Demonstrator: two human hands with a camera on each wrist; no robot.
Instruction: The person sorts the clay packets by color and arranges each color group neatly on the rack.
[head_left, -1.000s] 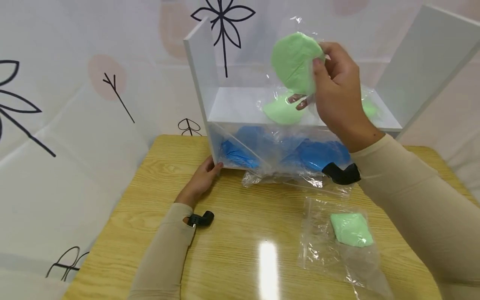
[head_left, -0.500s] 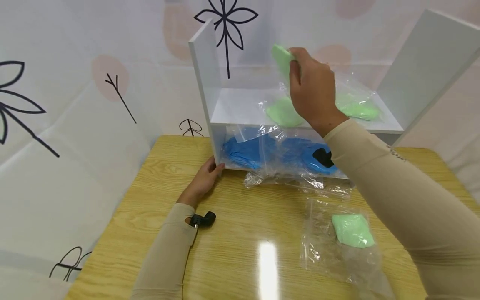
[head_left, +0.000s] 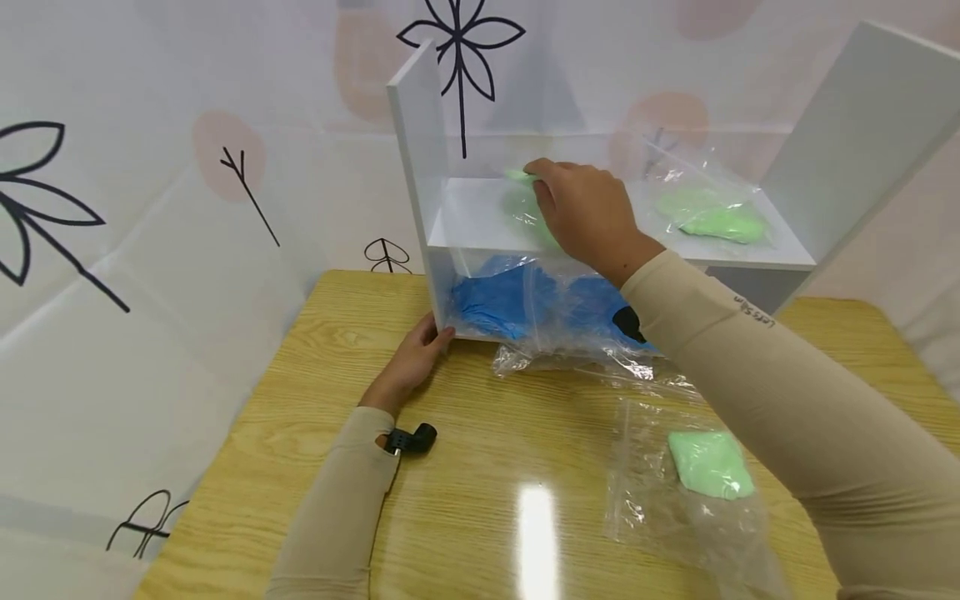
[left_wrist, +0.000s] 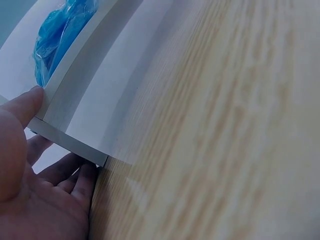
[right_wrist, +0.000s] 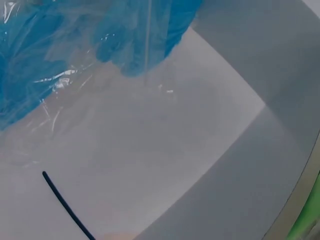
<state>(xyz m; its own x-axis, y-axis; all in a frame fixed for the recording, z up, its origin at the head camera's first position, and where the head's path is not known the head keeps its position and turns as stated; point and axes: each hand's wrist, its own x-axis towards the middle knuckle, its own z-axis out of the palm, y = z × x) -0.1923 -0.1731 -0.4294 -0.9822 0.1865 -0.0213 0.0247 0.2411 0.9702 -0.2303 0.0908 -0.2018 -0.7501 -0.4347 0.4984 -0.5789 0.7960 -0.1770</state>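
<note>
In the head view my left hand grips the lower left corner of a white shelf unit; the left wrist view puts the thumb at the front edge and the fingers around the outer side. My right hand pinches a pale green, flat piece in a clear bag, low over the upper shelf's left half. Most of that piece is hidden behind the hand. Farther right on that shelf lies a bagged green piece. Blue, crumpled pieces in clear bags fill the lower compartment, also showing in the right wrist view.
A clear zip bag holding a folded green piece lies on the wooden table at front right. Loose plastic spills from the lower compartment over its front edge. Tall side panels bound the upper shelf.
My right hand has lowered and moved left with the green piece, from high above the upper shelf to just over it. The piece has tipped from upright to nearly flat. My left hand stays put.
</note>
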